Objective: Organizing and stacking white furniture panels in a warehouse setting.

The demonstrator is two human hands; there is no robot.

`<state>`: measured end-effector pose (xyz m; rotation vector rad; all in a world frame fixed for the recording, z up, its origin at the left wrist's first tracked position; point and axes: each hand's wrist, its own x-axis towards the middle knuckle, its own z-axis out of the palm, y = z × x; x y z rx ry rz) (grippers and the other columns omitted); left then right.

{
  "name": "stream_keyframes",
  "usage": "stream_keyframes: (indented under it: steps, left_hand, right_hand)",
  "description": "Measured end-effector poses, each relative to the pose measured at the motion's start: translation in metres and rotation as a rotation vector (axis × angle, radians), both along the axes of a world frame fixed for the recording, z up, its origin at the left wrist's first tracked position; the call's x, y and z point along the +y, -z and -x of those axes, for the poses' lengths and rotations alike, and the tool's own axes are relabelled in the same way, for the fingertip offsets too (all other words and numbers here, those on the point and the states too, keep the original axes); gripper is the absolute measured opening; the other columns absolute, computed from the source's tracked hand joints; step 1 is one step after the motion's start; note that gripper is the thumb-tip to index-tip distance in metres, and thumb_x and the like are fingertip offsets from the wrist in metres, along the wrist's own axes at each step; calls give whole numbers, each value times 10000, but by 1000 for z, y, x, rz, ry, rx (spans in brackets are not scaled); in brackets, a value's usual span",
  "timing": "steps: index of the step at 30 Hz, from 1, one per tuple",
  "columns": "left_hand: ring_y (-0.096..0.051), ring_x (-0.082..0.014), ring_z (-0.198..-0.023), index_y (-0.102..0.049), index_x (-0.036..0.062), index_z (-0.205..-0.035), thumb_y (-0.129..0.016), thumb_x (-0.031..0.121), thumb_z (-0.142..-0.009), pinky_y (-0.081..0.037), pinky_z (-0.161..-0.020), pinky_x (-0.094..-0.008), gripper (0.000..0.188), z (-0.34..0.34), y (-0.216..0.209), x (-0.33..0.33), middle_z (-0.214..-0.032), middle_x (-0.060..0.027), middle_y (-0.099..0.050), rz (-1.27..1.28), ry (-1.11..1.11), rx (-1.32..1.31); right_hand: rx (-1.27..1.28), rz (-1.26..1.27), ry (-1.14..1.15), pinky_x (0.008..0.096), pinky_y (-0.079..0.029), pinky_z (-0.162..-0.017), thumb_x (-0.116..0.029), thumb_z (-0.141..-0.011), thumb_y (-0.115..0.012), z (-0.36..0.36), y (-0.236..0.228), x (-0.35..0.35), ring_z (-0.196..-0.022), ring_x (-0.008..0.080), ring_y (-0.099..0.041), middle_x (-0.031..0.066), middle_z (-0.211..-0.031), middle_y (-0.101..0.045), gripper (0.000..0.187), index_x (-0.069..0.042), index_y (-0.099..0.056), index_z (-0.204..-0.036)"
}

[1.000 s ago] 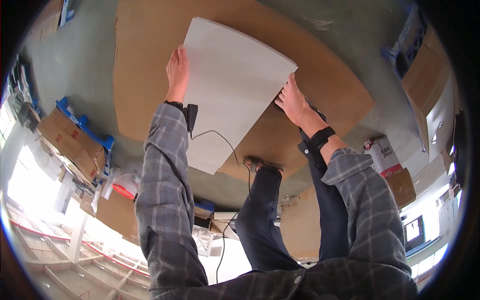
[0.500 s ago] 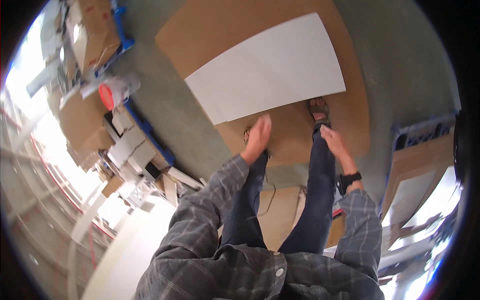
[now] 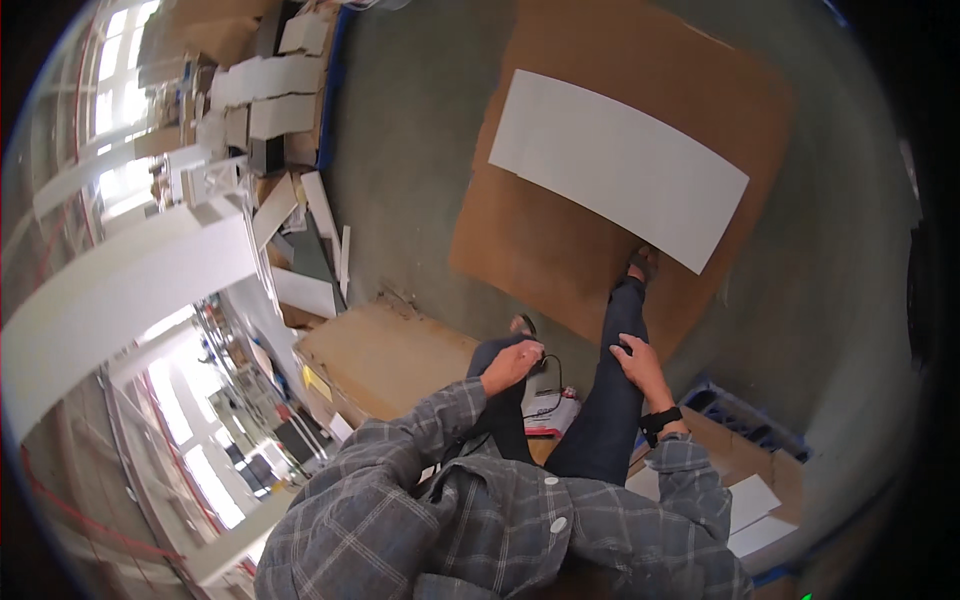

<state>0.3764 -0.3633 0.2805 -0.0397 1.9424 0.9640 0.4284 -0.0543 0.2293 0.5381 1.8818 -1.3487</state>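
Note:
My left hand is over my left knee, loosely curved, with nothing visible in it. A thin black cable loops just beside its fingertips, and I see no grip on it. My right hand is at my right thigh, fingers loosely extended and thumb apart, holding nothing. Ahead on the floor, a white rectangular panel lies flat on a large brown cardboard sheet. My right foot stands on the cardboard against the panel's near edge; my left foot is on the floor off the sheet.
A wooden board lies at the left, near my left leg. Beyond it are loose white offcuts and stacked boxes. A blue pallet with panels stands at the right. Between my legs is a white-and-red package.
My view has turned left, and the panel and cardboard now appear farther off to the right. My left foot has come off the cardboard. Both hands have drawn back toward my legs.

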Motion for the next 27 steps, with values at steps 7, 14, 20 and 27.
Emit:
stream_keyframes:
  steps: [7, 14, 20, 27]
  left_hand:
    - [-602, -300, -1016, -599, 33, -1116, -462, 323, -954, -468, -864, -358, 358, -67, -21, 20, -1085, -142, -637, -32, -194, -70]
    - [-590, -322, -1033, -598, 43, -1111, -461, 321, -938, -460, -879, -380, 355, -151, -18, -17, -1084, -153, -635, -109, -398, 205]
    - [-602, -334, -998, -617, 54, -1060, -462, 327, -911, -464, -862, -403, 347, -252, -33, -77, -1048, -152, -645, -18, -784, 331]
    - [-612, -319, -961, -625, 66, -1007, -467, 338, -897, -486, -836, -386, 333, -348, -40, -117, -994, -138, -654, 103, -1300, 363]
  right_hand:
    - [112, -97, -183, 366, -471, -902, -296, -817, -635, 25, 14, 21, -1028, 307, -617, 183, -1092, -649, 440, 5, -616, -1137]
    - [491, -267, -522, 392, -476, -749, -265, -832, -619, 45, 29, 18, -838, 319, -633, 221, -898, -632, 332, 30, -612, -983]
    - [437, -142, -848, 355, -470, -705, -253, -854, -616, 48, 1, -88, -771, 195, -609, 158, -814, -616, 314, 37, -608, -976]
    - [217, 301, -948, 212, -430, -644, -253, -909, -593, 6, -44, -292, -775, 68, -563, -8, -860, -618, 295, -17, -642, -1078]
